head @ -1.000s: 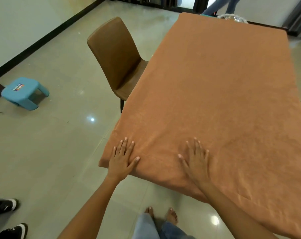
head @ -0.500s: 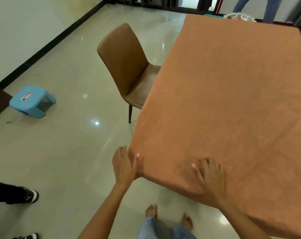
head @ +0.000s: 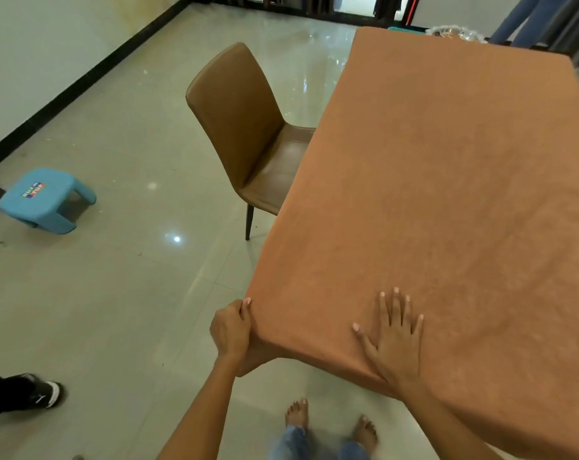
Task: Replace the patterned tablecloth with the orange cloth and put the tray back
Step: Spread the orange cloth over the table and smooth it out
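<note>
From the head view, the orange cloth (head: 447, 200) is seen spread over the whole worktop, its edges draped down the sides. The near left corner is gripped by the left hand (head: 231, 333) — fingers curled round the fabric, thumb on top. The right hand (head: 397, 340) is laid flat on the cloth near the front edge, fingers straight and spread. A brown chair (head: 248, 134) is tucked against the left side; a blue stool (head: 45, 200) stands on the floor well apart.

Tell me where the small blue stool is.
In the head view, the blue stool stands on the tiled floor at far left, near the wall, well left of the brown chair.
</note>
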Motion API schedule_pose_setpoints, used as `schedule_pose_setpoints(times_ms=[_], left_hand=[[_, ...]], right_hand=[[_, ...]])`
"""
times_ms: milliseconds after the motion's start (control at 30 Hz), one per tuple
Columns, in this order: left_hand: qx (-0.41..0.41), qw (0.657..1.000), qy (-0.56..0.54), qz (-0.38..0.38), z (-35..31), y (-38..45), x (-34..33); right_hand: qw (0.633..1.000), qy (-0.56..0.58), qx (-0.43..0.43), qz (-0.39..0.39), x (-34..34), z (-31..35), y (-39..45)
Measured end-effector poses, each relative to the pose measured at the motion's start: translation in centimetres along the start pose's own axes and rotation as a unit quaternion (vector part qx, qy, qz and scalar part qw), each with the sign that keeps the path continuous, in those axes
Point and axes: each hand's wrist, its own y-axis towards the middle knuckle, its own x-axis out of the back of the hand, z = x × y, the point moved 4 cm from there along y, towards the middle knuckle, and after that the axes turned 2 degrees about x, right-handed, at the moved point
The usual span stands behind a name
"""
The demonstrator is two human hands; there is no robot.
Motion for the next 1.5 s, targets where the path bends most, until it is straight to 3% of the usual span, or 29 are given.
schedule_pose_setpoints(times_ms=[167, 233, 367, 467, 533, 1500], left_hand=[[0.1, 0.994, 0.037, -0.029, 4.9, -0.8, 1.0], [0.096, 0.994, 0.047, -0.028, 4.3, -0.2, 0.9], [-0.095, 0.995, 0.017, 0.036, -3.2, -0.2, -1.1], [-0.291, 0.946, 0.103, 0.096, -8.6, -1.0, -4.3], [-0.34, 0.918, 0.153, 0.136, -9.4, -1.4, -6.6], [-0.329, 0.915, 0.187, 0.143, -5.9, -2.7, -6.8]], right_hand=[[0.999, 0.001, 0.032, 0.005, -1.3, 4.3, -4.0], [0.999, 0.024, 0.047, -0.005, -0.6, 4.6, -4.2], [0.997, 0.043, -0.041, -0.057, 2.2, 0.4, -0.2], [0.994, 0.029, -0.098, -0.027, 2.4, -3.5, 1.8], [0.996, 0.01, -0.092, -0.009, 1.8, -4.7, 1.9], [0.994, 0.014, -0.097, -0.04, 0.0, -2.9, -2.4]])
